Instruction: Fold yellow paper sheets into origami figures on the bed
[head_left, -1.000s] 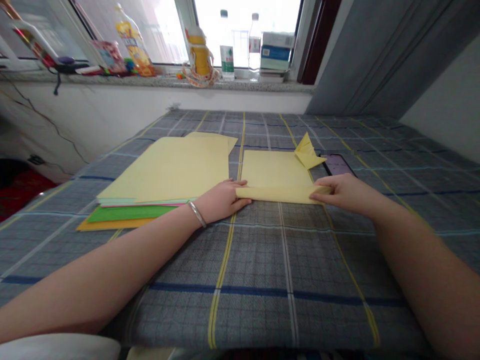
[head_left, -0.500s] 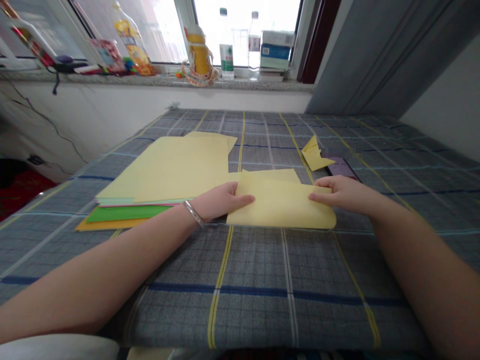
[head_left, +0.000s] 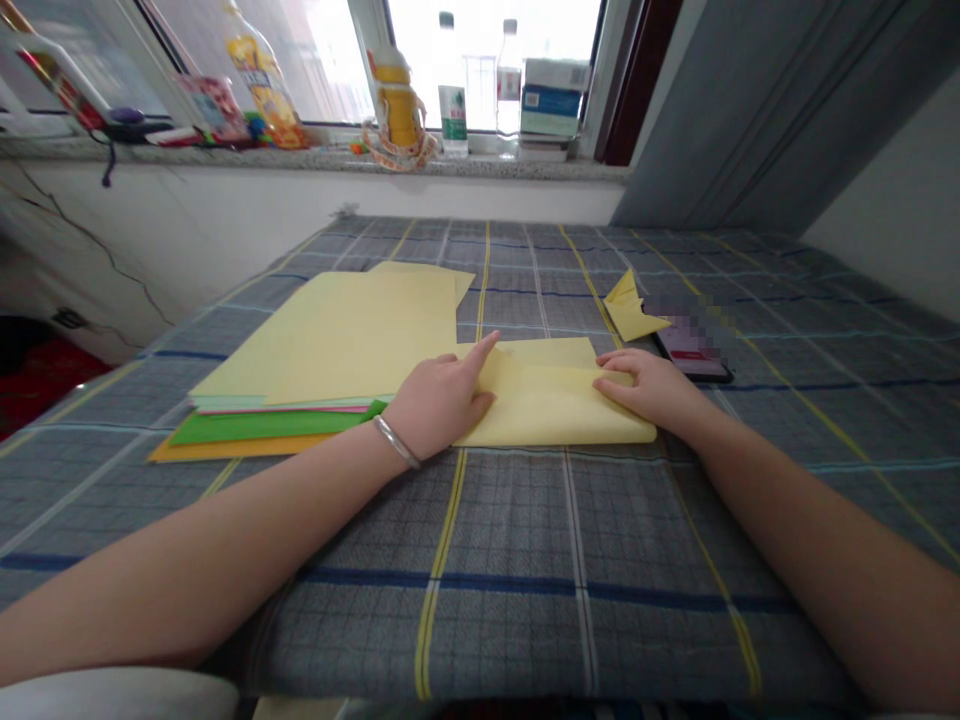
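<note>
Both forearms reach forward over a grey checked cloth cover (head_left: 510, 530) with yellow and navy stripes. A silver bangle (head_left: 396, 442) circles the left wrist.

The left hand (head_left: 439, 405) rests on the left end of a folded pale yellow paper sheet (head_left: 551, 410), its fingers (head_left: 480, 355) spread and the index finger lifted at an angle, with nothing pinched. The right hand (head_left: 652, 390) lies on the sheet's right part, with its fingers (head_left: 615, 372) curved on top of the folded layer; whether they pinch its edge, I cannot tell. The sheet lies flat on the cover between the hands, just beside a stack of paper (head_left: 337, 340).

The stack has pale yellow sheets on top, with a green sheet (head_left: 255, 428) and an orange sheet (head_left: 225, 450) showing below. Farther right lies a small folded yellow paper piece (head_left: 630, 310), near a phone (head_left: 694, 350) whose screen is blurred.

Beyond the cover, a windowsill (head_left: 315, 165) holds a yellow-labelled bottle (head_left: 262, 80), two clear water bottles (head_left: 450, 85) and a stacked box (head_left: 551, 100).
</note>
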